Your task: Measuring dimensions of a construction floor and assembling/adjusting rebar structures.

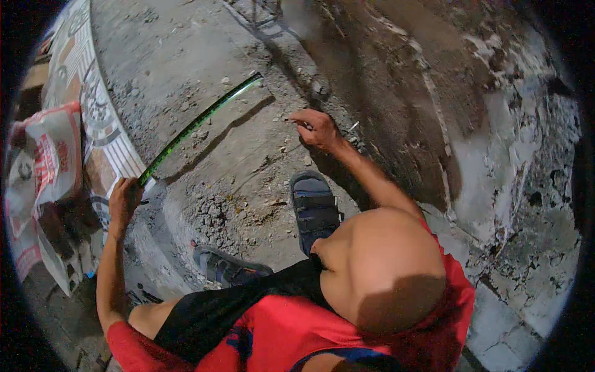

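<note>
My left hand [126, 193] is closed around the near end of a long green tape measure blade [197, 122]. The blade reaches up and to the right, above the rough ground, and casts a shadow beside it. Whether a tape case sits inside my left fist is hidden. My right hand [317, 129] hovers right of the blade's far end, apart from it, with fingers curled together. A small dark tip shows at its fingertips, but what it belongs to cannot be made out.
Grey, crumbly ground [180, 56] with loose rubble lies ahead. A patterned tile strip [102, 118] runs along the left, beside a white and red sack [52, 164]. My sandalled feet, with one dark sandal [313, 208], stand below. A rough, stained surface [396, 80] rises on the right.
</note>
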The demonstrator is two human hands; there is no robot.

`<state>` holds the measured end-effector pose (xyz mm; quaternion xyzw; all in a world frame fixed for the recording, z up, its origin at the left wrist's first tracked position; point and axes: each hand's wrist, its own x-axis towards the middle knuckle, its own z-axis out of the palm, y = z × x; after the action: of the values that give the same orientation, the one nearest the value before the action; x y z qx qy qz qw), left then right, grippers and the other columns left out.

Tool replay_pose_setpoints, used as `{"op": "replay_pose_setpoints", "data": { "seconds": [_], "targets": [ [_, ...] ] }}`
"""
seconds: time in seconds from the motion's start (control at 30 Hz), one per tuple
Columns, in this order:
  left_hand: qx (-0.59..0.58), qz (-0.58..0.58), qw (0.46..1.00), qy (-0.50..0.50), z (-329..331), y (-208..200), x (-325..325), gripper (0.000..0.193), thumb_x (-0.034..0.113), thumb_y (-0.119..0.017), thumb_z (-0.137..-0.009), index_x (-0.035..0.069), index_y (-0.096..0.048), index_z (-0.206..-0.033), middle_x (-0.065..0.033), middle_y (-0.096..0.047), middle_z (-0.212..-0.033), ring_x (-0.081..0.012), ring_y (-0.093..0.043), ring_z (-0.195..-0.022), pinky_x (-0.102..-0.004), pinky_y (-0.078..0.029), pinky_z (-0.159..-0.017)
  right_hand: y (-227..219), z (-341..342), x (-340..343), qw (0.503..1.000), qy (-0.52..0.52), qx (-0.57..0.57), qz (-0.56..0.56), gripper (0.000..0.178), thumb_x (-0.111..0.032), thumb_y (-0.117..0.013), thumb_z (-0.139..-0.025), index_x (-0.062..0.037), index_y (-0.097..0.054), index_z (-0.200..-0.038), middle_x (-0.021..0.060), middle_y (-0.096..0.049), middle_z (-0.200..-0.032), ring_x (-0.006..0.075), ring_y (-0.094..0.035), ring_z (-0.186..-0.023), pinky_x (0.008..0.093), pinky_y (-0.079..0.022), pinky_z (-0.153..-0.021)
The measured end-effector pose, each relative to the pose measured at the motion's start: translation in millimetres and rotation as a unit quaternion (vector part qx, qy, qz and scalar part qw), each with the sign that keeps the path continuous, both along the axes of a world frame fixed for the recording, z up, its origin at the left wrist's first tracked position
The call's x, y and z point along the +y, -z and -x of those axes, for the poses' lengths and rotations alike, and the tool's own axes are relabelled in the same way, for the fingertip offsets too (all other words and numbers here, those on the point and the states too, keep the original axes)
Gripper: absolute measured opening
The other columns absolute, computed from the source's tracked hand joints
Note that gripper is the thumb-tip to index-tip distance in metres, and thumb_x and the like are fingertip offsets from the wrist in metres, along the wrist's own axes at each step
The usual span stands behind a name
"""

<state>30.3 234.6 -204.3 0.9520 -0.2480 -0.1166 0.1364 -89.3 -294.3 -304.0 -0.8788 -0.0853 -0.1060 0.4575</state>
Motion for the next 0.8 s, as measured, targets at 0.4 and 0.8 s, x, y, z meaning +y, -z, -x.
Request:
{"op": "replay_pose_setpoints", "data": {
  "seconds": [0.4, 0.8],
  "targets": [
    [0.005, -0.013, 1.000, -0.009, 0, -10, -14, 0.015, 0.015, -0.065, -0.074, 0.009, -0.058, -0.085, -0.0086, -0.055, -0.080, -0.0275, -0.057, -0.076, -0.0356, -0.046, -0.064, -2, -4, -3, 0.999, 0.005, -0.011, 0.047, 0.019, -0.002, -0.056, -0.069, -0.0036, -0.063, -0.086, 0.0142, -0.062, -0.081, 0.0291, -0.062, -0.076, 0.0332, -0.049, -0.068],
    [-0.022, -0.041, 0.999, 0.024, -13, 22, 26, 0.019, 0.024, -0.064, -0.072, 0.013, -0.060, -0.088, -0.0081, -0.054, -0.084, -0.0285, -0.057, -0.081, -0.0388, -0.048, -0.065, -13, -5, 10, 0.992, 0.022, 0.040, 0.114, 0.017, -0.006, -0.055, -0.070, -0.0036, -0.062, -0.085, 0.0142, -0.063, -0.081, 0.0290, -0.062, -0.074, 0.0348, -0.050, -0.065]
  ]
}}
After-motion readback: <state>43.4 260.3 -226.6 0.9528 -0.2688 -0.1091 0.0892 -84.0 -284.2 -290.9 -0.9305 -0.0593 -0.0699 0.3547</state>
